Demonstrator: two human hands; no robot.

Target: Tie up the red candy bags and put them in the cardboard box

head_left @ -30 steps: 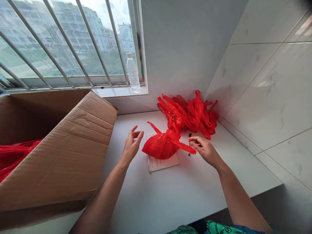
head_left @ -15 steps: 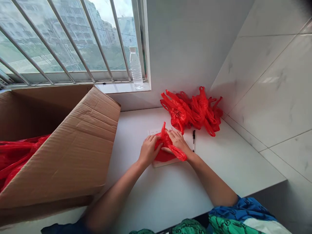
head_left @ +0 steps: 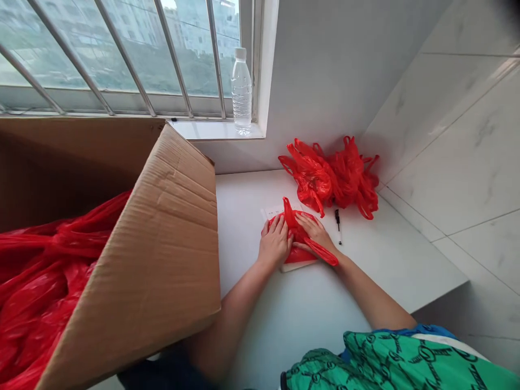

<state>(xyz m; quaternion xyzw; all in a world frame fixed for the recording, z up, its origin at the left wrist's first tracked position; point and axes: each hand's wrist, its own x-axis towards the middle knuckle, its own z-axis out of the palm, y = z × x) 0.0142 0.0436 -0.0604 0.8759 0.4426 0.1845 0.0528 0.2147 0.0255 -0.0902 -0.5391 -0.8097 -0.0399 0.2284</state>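
Observation:
A red plastic bag (head_left: 299, 255) lies over a pad of paper (head_left: 291, 266) on the white tabletop, with one looped handle pointing up and another trailing toward the lower right. My left hand (head_left: 273, 241) presses on the bag's left side, its fingers stretched out. On the other side my right hand (head_left: 313, 229) lies flat with fingers extended, the trailing handle beside its wrist. Neither hand grips the bag. Just right of my right hand is a black-capped pen (head_left: 338, 225).
A crumpled heap of red bags (head_left: 325, 173) lies against the back wall. At the left stands a large cardboard box (head_left: 174, 238) with more red bags (head_left: 60, 271) inside. A clear water bottle (head_left: 242, 95) stands on the sill by the barred window.
The view has shifted toward the left and down, showing more of the box. My left hand has flattened onto the bag, fingers now stretched forward; my right hand stays on it.

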